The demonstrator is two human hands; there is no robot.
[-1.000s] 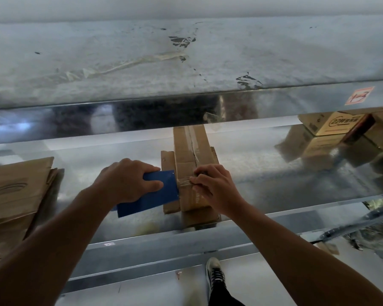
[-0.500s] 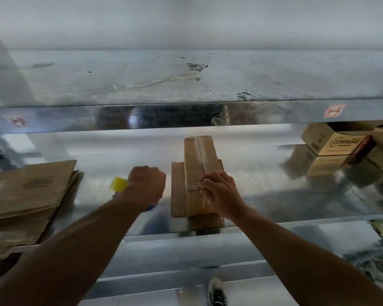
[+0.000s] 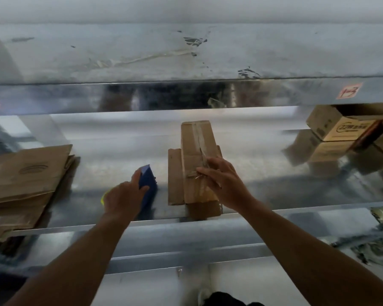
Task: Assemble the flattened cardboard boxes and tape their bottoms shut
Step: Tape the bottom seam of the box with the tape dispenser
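Metal shelf (image 3: 274,191). Box (image 3: 194,146) under right hand (image 3: 224,184), fingers straight, pressing tape (image 3: 198,138); left hand (image 3: 122,197) grips dispenser (image 3: 148,180). Likely light, stiff, crushable: hold sides.

The left grip (image 3: 124,197) wraps around a blue tape dispenser (image 3: 149,180) and hides most of it; only its far blue end and a sliver of yellow show. The right grip (image 3: 226,182) covers the near right part of the box (image 3: 192,155), so where the tape (image 3: 198,134) ends cannot be told. The stack of flattened cardboard (image 3: 20,180) is cut off by the left edge. The assembled boxes (image 3: 338,129) are cut off by the right edge, their print too blurred to read. The red label (image 3: 349,90) on the upper shelf edge (image 3: 164,96) is illegible. A shoe (image 3: 205,294) is cut off at the bottom.
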